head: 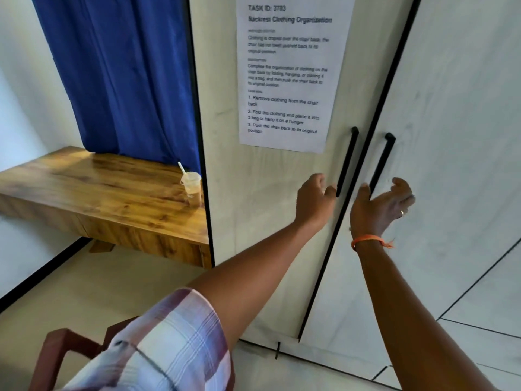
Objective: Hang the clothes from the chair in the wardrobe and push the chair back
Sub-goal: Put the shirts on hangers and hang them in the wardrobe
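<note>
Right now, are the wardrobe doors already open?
No: both wardrobe doors are shut, their edges meeting between the two black handles, which the hands are only reaching toward.

Cup point(192, 187) on desk point(112, 193) — left of wardrobe point(253, 193)

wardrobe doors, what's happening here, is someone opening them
A person is reaching with both hands toward the wardrobe's two black handles. The left hand is at the bottom of the left handle; the right hand is open beside the right handle. Both doors are shut, with a task sheet taped on the left door.
</note>
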### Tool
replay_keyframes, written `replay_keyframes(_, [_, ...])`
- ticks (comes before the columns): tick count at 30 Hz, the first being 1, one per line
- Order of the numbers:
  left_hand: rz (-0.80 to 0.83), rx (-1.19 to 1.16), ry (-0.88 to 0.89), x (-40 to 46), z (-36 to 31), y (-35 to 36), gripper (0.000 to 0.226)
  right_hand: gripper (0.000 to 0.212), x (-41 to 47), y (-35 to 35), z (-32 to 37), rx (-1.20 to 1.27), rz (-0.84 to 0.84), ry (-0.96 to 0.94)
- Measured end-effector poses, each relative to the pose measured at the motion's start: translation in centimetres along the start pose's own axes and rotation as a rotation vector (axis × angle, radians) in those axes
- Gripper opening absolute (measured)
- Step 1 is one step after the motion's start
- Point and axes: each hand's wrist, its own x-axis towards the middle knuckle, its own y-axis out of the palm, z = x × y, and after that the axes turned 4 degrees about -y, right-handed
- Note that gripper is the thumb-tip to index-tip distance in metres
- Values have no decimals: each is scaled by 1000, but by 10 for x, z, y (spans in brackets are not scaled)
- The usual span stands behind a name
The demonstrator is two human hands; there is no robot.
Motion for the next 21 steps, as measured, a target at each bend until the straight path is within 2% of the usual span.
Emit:
replay_keyframes(5, [20, 16, -16, 17, -20, 32, 46, 25, 24, 2, -9, 85, 109, -9])
replay_keyframes(11, [20, -17, -52, 30, -22, 48, 46, 31, 46, -2, -22, 228, 350, 168])
replay_keyframes(17, [63, -100, -98, 48, -18, 55, 30, 36, 23, -16, -24, 167, 257, 68])
replay_keyframes(21, [92, -92, -113, 55, -10, 56, 32, 37, 12, -40, -32, 207, 272, 27])
